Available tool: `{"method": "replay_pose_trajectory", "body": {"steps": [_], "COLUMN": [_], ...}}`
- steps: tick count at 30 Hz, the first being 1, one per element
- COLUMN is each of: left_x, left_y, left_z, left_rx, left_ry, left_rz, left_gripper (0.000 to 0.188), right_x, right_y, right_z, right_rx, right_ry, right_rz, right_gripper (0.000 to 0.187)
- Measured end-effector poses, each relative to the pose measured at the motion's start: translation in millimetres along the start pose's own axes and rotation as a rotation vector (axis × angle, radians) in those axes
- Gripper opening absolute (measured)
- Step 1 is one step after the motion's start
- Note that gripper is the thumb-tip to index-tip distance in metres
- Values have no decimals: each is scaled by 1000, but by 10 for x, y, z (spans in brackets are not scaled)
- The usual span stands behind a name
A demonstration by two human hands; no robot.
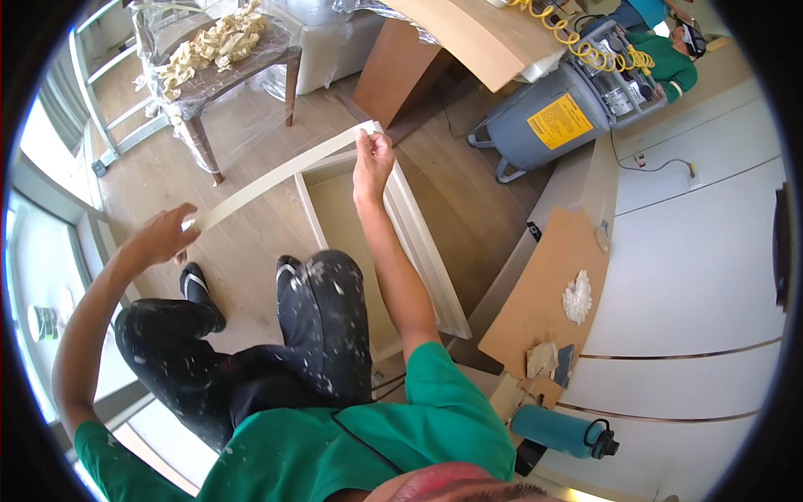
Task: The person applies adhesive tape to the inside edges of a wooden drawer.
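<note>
Both hands, left hand (161, 237) and right hand (371, 161), pinching a cream strip (276, 177) above an empty drawer box (418, 243).

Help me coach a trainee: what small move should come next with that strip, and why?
Probably lower the strip toward the near rim of the open cabinet box. The left hand and right hand pinch its two ends, holding it stretched in the air above the box and floor, touching neither. The right end already sits over the box's far corner.

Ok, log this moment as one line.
left hand: grips strip end | right hand: pinches other end | cream strip: stretched above open cabinet box
</note>
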State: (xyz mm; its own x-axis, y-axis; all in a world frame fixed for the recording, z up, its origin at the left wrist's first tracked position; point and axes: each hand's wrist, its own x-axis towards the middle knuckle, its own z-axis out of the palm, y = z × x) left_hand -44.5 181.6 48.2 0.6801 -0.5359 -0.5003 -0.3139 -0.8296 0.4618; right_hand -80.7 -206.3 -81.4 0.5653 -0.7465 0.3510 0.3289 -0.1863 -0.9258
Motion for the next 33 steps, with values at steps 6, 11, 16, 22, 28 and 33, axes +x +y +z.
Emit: {"method": "replay_pose_trajectory", "body": {"steps": [6,11,16,22,28,33], "left_x": [1624,2652,2960,2864,3063,3260], "left_y": [-1126,-932,-873,-625,-307,-599], "left_z": [371,623,879,960,967,983], "left_rx": [14,-430,-694,-862,-694,-758], "left_ry": [-405,-749,-889,-892,-982,-1040], "left_rz": [58,-53,-39,-9,127,-36], "left_gripper": [36,18,21,29,41,52], "right_x": [-228,-197,-92,-209,-350,-260], "right_y": [1072,1879,1957,2447,2984,3302], "right_z": [111,-441,-647,-804,-789,-542], "right_rx": [-291,-578,-870,-874,-959,-914], "right_ry": [15,30,-71,156,329,401], "right_rz": [120,221,17,177,30,23], "right_gripper": [28,27,24,24,19,17]}}
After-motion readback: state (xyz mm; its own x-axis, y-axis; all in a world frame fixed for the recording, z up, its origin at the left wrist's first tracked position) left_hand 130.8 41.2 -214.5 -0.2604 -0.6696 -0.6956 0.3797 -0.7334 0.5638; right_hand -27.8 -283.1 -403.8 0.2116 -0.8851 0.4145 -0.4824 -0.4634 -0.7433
